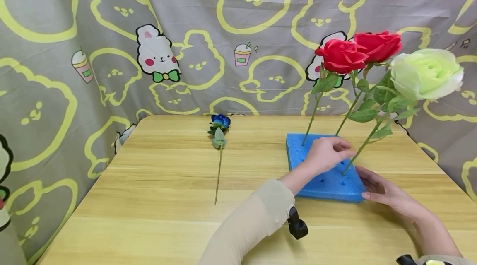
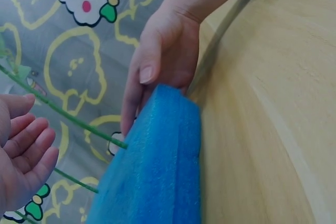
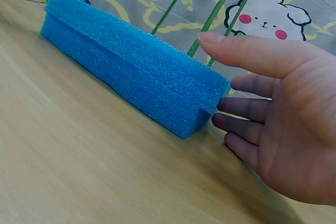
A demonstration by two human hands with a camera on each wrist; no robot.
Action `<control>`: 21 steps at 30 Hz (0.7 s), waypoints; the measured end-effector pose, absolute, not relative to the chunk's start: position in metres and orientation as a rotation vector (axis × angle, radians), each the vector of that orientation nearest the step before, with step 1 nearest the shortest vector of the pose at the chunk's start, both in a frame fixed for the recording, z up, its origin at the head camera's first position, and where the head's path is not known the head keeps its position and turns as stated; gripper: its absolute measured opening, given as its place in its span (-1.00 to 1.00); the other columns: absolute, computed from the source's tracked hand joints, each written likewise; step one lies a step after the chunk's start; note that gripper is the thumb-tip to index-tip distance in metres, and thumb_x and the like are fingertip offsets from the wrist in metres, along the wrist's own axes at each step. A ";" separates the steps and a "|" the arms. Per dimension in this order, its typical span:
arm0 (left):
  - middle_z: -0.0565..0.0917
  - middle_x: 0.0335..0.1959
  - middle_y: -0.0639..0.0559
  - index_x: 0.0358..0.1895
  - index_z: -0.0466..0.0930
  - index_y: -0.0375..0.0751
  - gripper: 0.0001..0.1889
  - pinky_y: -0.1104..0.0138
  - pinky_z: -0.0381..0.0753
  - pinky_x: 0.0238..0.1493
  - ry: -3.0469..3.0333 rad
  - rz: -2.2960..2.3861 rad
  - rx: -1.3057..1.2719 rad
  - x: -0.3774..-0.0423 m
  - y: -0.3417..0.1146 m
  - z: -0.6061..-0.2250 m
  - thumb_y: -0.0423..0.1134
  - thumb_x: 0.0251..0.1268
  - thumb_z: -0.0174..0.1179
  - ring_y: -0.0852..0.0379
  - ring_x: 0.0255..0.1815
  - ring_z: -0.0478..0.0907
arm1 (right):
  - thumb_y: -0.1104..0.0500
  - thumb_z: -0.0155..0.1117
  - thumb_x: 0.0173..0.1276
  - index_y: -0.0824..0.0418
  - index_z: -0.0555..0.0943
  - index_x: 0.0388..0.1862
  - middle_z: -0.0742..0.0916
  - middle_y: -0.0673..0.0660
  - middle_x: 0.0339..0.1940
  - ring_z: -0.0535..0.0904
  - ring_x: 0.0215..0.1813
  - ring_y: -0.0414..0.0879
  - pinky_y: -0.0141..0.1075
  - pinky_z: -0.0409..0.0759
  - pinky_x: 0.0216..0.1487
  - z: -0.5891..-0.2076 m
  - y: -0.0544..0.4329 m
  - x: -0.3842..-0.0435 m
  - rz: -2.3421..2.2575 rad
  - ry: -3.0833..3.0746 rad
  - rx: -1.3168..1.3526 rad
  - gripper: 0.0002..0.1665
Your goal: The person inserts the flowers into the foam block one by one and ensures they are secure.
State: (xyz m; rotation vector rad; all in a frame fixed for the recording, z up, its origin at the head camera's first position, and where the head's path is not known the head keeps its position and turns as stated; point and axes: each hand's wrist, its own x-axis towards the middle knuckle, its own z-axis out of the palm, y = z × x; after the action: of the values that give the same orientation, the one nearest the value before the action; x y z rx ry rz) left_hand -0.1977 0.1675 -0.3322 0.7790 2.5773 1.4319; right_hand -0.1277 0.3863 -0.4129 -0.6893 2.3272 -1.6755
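A blue foam block [image 1: 331, 190] lies on the table at the right, with several small holes in its top. Two red roses [image 1: 343, 56] and a pale green-white rose [image 1: 426, 74] stand in it on thin green stems, the pale one leaning right. Over the block, my left hand [image 1: 328, 155] has loosely bent fingers close to the pale rose's stem [image 1: 362, 147]; the left wrist view shows nothing in its grasp. My right hand [image 3: 283, 98] is at the block's right end, thumb above the top edge and relaxed fingers along the side.
A blue rose [image 1: 220, 122] with a long stem lies on the wooden table [image 1: 156, 198], left of the block. Behind the table hangs a grey curtain [image 1: 201, 4] with yellow cartoon outlines. A black strap [image 1: 297, 223] hangs from the left wrist.
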 end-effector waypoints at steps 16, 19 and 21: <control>0.62 -0.41 0.29 -0.22 0.69 -0.11 -0.81 0.52 0.50 -0.40 2.357 1.744 0.781 -0.196 0.123 -0.322 -0.11 0.20 0.26 0.42 -0.41 0.48 | 0.47 -0.04 0.36 0.56 -0.13 0.38 0.29 -0.36 0.27 0.21 0.23 -0.56 -0.66 0.25 0.09 -0.416 0.386 -0.127 -1.686 2.351 -0.677 -0.28; 0.62 -0.41 0.28 -0.21 0.68 -0.13 -0.81 0.51 0.51 -0.36 2.327 1.788 0.777 -0.197 0.112 -0.321 -0.12 0.21 0.24 0.40 -0.39 0.50 | 0.47 -0.04 0.36 0.57 -0.12 0.38 0.30 -0.36 0.26 0.22 0.22 -0.56 -0.66 0.26 0.09 -0.416 0.385 -0.127 -1.690 2.352 -0.680 -0.28; 0.63 -0.43 0.25 -0.21 0.68 -0.15 -0.80 0.50 0.52 -0.35 2.308 1.827 0.762 -0.198 0.104 -0.319 -0.13 0.22 0.24 0.39 -0.40 0.52 | 0.48 -0.03 0.35 0.57 -0.12 0.37 0.30 -0.36 0.26 0.22 0.22 -0.56 -0.66 0.26 0.09 -0.416 0.385 -0.127 -1.690 2.357 -0.684 -0.28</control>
State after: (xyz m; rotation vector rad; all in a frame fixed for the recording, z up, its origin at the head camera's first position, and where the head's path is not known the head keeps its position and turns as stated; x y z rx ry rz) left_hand -0.1978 0.1041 -0.3189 0.7617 2.3083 1.8274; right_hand -0.1272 0.3853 -0.4158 -0.6843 2.3572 -1.6898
